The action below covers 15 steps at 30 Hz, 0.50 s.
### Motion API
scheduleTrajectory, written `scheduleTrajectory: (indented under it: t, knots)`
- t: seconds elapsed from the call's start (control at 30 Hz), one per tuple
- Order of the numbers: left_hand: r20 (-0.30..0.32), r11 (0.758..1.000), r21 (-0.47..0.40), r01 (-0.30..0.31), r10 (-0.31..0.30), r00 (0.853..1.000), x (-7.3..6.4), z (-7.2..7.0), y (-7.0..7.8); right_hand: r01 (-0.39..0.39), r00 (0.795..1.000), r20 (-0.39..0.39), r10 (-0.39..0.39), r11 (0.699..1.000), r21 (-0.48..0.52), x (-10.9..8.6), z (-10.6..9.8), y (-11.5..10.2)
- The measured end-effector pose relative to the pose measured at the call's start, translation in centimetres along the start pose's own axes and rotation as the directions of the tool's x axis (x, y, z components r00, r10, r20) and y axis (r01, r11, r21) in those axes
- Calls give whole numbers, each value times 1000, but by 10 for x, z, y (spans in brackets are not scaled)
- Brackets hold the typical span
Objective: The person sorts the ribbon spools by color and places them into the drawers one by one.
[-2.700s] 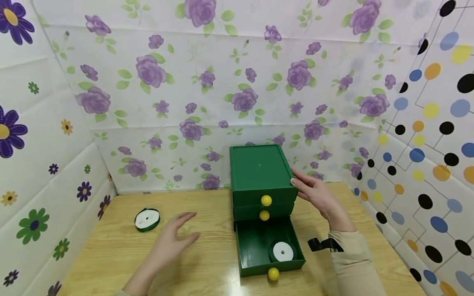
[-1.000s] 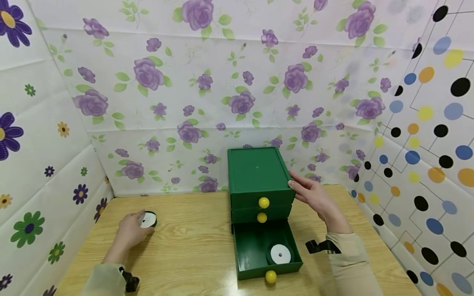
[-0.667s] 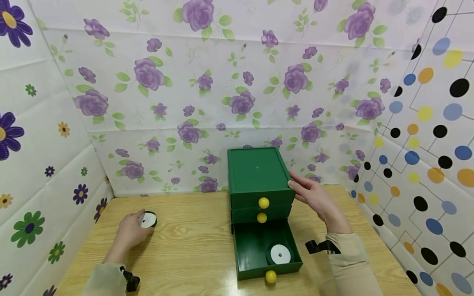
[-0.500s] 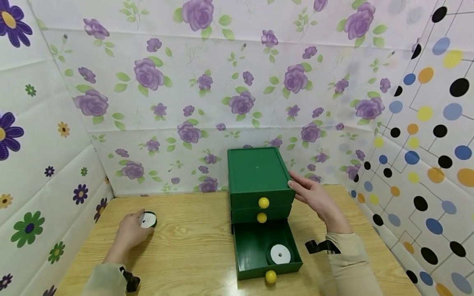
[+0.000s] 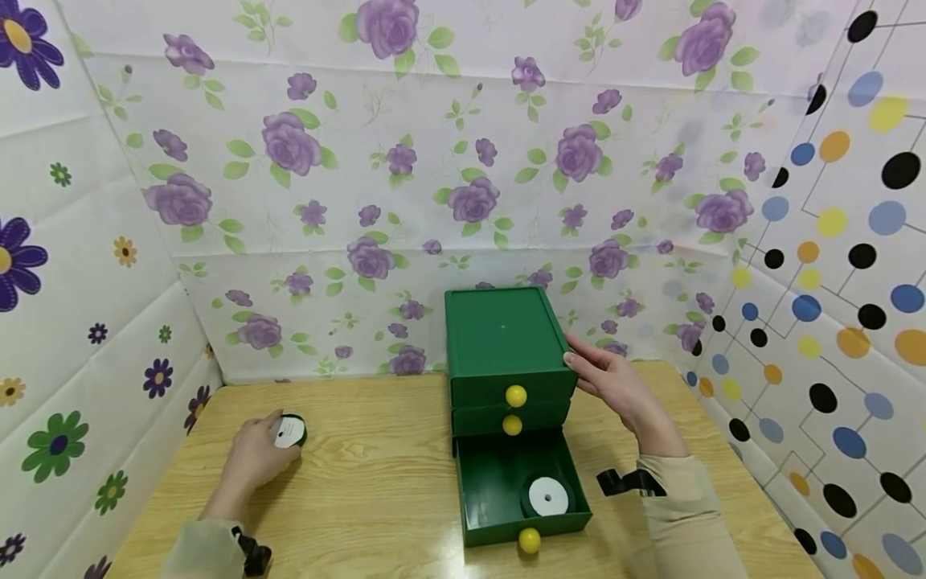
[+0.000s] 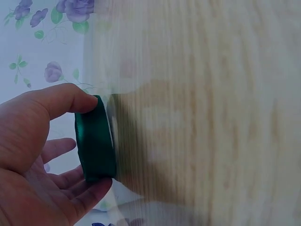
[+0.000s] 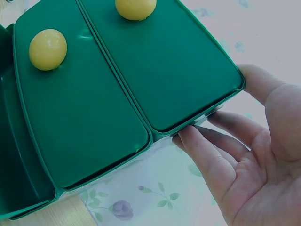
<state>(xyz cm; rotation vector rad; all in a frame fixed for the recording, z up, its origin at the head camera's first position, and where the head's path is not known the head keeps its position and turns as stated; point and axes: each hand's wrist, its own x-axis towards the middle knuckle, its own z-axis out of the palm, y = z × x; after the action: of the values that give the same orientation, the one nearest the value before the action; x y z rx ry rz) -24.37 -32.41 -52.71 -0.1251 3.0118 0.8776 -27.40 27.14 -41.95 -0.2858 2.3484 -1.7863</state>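
Note:
In the head view my left hand (image 5: pixel 253 457) grips a spool of dark green ribbon (image 5: pixel 290 431) at the left of the table. The left wrist view shows my thumb on one side of the ribbon spool (image 6: pixel 95 141) and fingers on the other. A green drawer cabinet (image 5: pixel 506 334) stands right of centre, its bottom drawer (image 5: pixel 492 482) pulled out. Another green ribbon spool (image 5: pixel 547 497) with a white face lies in that drawer. My right hand (image 5: pixel 622 390) touches the cabinet's right side, thumb at the top edge, fingers fairly straight along the side (image 7: pixel 207 162).
Yellow ball knobs mark the upper drawer (image 5: pixel 516 396), the middle drawer and the bottom one; the upper two are closed. A wooden table (image 5: pixel 376 466) carries everything. Flowered cloth (image 5: pixel 405 201) hangs behind, with patterned cloth at both sides.
Compared with 2.7 s ago, my left hand has moved left to the ribbon spool on the table and taken hold of it. Over the last second both hands stay put.

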Motion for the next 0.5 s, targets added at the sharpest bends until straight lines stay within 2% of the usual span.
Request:
scheduleTrajectory:
  t: [0.2, 0.33, 0.4, 0.5]
  knots:
    - [-6, 1000, 3, -11, 11, 1000, -2, -1, 3, -1, 1000, 0, 1, 1000, -2, 0, 0, -1]
    - [-16, 997, -15, -73, 72, 997, -5, 2, 10, -5, 1000, 4, 5, 1000, -1, 0, 1, -2]
    - [-21, 993, -34, -116, 115, 993, -9, 5, 19, -6, 1000, 4, 6, 1000, -4, 0, 0, -2]
    - [-26, 984, -52, -171, 170, 985, -16, 10, 43, -8, 1000, 2, 8, 1000, -4, -1, 0, -2]
